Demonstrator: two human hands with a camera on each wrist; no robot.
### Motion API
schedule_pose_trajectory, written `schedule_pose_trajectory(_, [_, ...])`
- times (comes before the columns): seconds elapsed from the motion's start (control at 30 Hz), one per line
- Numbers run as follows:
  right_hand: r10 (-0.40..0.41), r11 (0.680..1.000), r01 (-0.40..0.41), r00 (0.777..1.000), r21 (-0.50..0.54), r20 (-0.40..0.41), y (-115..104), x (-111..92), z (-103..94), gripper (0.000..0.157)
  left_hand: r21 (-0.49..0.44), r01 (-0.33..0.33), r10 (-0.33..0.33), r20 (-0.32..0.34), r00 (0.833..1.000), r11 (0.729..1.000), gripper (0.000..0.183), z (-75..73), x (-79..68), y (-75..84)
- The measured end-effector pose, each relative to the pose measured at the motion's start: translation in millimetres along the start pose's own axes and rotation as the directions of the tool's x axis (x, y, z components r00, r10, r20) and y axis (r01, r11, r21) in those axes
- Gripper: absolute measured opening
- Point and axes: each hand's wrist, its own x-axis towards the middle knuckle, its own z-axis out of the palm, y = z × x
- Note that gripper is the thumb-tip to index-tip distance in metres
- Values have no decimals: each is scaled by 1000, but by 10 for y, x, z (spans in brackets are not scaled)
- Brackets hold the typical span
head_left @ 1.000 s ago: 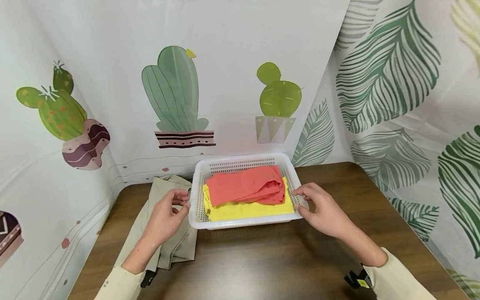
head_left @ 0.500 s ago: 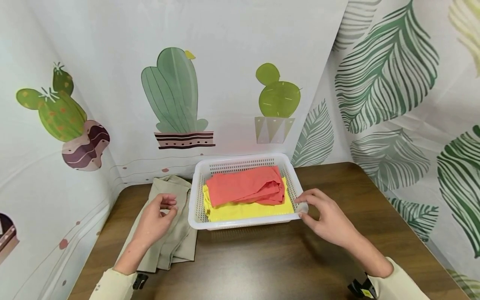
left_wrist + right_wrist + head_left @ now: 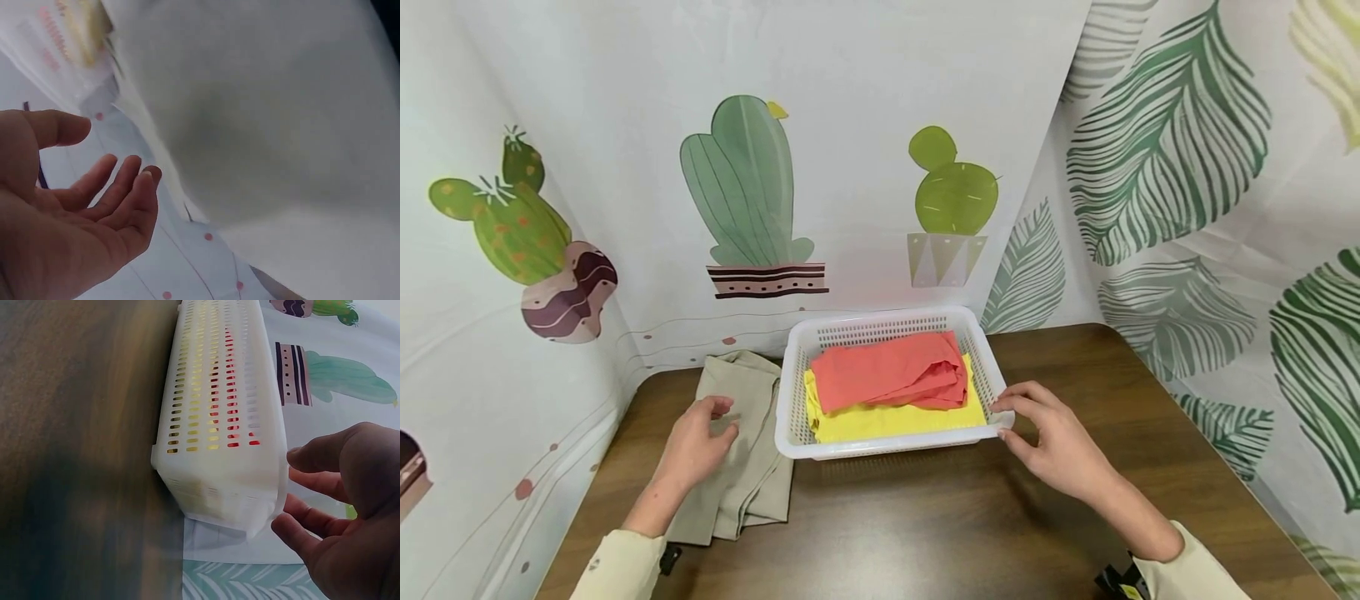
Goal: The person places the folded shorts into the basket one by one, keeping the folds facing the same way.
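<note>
Over a beige folded garment [image 3: 760, 475] on the left, my left hand [image 3: 696, 442] hovers with nothing between its loosely bent fingers; in the left wrist view its palm and fingers [image 3: 134, 206] stand beside pale cloth. A white perforated plastic basket [image 3: 887, 448] sits at the back middle of the table. It holds a folded red garment [image 3: 880, 371] on top of a folded yellow garment [image 3: 895, 423]. My right hand [image 3: 1052, 437] is at the basket's front right corner, its loosely bent fingertips and thumb right at the rim, in both the head and right wrist views.
The brown wooden table [image 3: 880, 533] has its back edge against a white curtain [image 3: 865, 125] printed with cacti. A leaf-printed curtain [image 3: 1180, 167] hangs along the right side. The beige garment lies close against the basket's left side.
My left hand has left the basket's left rim and moved left over the beige garment. The right hand has slid slightly toward me along the basket's corner. The basket stays in place.
</note>
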Motion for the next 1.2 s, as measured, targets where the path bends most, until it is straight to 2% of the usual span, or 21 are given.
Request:
schedule_pose_trajectory(0.23, [-8, 1000, 8, 1000, 1, -16, 18, -34, 28, 31, 90, -56, 52, 54, 997, 994, 51, 54, 71, -199])
schedule_pose_trajectory(0.63, [-40, 999, 40, 998, -4, -38, 24, -56, 50, 26, 184, -188, 173, 95, 980, 965, 63, 145, 157, -301])
schedule_pose_trajectory(0.77, [-47, 999, 47, 998, 1, -44, 20, -56, 59, 26, 226, -182, 160, 114, 981, 957, 65, 177, 128, -309])
schedule_pose_trajectory(0.87, [-51, 999, 51, 998, 0, -47, 16, -56, 62, 26, 221, -176, 155, 108, 982, 959, 65, 202, 94, -306])
schedule_pose_trajectory(1.0, [-52, 999, 52, 997, -2, -51, 14, -57, 61, 26, 218, -196, 180, 92, 979, 956, 64, 257, 79, -360])
schedule_pose_trajectory(1.2, [-52, 999, 52, 997, -2, -56, 25, -62, 58, 24, 225, -157, 123, 158, 980, 962, 60, 235, 73, -289])
